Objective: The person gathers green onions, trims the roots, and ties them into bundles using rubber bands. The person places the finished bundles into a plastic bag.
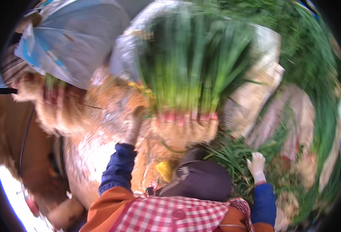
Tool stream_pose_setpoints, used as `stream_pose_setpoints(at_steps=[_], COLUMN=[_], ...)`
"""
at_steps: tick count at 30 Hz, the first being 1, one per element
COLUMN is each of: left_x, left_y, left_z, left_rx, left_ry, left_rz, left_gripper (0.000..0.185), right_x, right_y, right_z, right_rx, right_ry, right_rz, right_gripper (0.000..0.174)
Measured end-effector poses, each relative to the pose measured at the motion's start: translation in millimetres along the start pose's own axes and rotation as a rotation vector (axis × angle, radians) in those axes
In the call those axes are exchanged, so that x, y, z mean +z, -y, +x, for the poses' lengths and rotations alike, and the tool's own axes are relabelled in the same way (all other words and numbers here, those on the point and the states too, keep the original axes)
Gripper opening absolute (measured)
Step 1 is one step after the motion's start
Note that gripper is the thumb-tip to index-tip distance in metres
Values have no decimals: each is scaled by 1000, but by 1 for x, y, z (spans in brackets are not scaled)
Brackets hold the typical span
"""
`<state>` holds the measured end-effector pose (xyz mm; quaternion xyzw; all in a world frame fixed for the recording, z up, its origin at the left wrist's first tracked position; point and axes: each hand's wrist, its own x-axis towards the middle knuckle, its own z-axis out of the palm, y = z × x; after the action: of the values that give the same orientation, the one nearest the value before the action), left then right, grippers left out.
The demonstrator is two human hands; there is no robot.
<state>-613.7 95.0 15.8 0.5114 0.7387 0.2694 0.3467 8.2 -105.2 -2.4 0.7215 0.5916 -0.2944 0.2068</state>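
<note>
My left hand point(136, 120) reaches forward beside a thick bundle of spring onions point(186, 84). Blur hides its fingers, and I cannot tell whether it grips anything. The onions lie side by side, pink bulbs and pale roots towards me, green leaves pointing away on a light sheet point(266, 37). To the right, my right hand point(257, 163), in a whitish glove, hovers over or touches loose green leaves point(231, 156). Its fingers look bent, with nothing clearly visible in them. Small yellow things point(143, 88) lie near my left hand, too blurred to name.
At the left, a grey-blue plastic sheet point(77, 43) covers more onions point(60, 98) with long roots. Green leaves point(306, 49) are heaped along the far right. Pinkish onion stalks point(292, 113) lie beyond my right hand. Wet brown ground point(101, 116) shows between the bundles.
</note>
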Motion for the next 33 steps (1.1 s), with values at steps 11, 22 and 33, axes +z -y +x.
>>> stream_pose_setpoints(at_steps=[11,22,33], left_x=[108,357,415], left_y=[-218,-113,-286], left_z=[-80,-210,-307], left_rx=[-2,-1509,-323], left_ry=[1309,1314,2042], left_rz=[-291,-75,-338], left_gripper=[40,105,50], right_x=[-37,59,-63], right_y=[-228,53,-93], right_z=[-32,-49,-178], right_rx=[579,72,285], right_ry=[-320,-216,-422], right_rz=[961,1143,529], right_gripper=[59,140,121])
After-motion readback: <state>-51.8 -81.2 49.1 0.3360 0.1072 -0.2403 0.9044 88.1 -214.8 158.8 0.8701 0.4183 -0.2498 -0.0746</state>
